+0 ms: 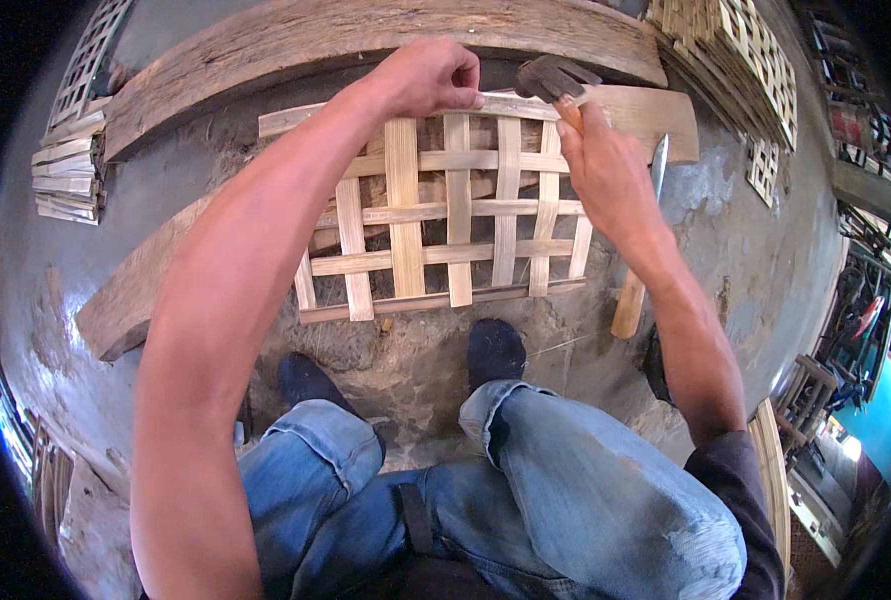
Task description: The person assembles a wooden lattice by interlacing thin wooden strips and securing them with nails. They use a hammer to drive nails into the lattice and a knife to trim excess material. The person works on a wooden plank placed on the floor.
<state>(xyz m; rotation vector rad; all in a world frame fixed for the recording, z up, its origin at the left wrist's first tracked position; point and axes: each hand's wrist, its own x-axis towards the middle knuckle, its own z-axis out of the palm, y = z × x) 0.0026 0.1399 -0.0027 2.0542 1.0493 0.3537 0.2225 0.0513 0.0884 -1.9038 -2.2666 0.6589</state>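
A woven panel of pale wooden slats (459, 208) lies in front of my feet, its far edge resting on a thick plank. My left hand (431, 80) is at the panel's far edge strip, thumb and fingers pinched together. Anything between those fingertips is too small or hidden to make out. In my right hand (605, 165) is a claw hammer (557, 80), gripped by its wooden handle. The dark hammer head hangs just above the far edge strip, to the right of my left hand.
Beyond the panel lies a long heavy beam (365, 45). A wooden-handled blade (628, 304) rests to the right, partly behind my forearm. Stacks of slat panels stand at the far right (730, 60) and far left (68, 170). My dark-covered feet (496, 350) are close to the near edge.
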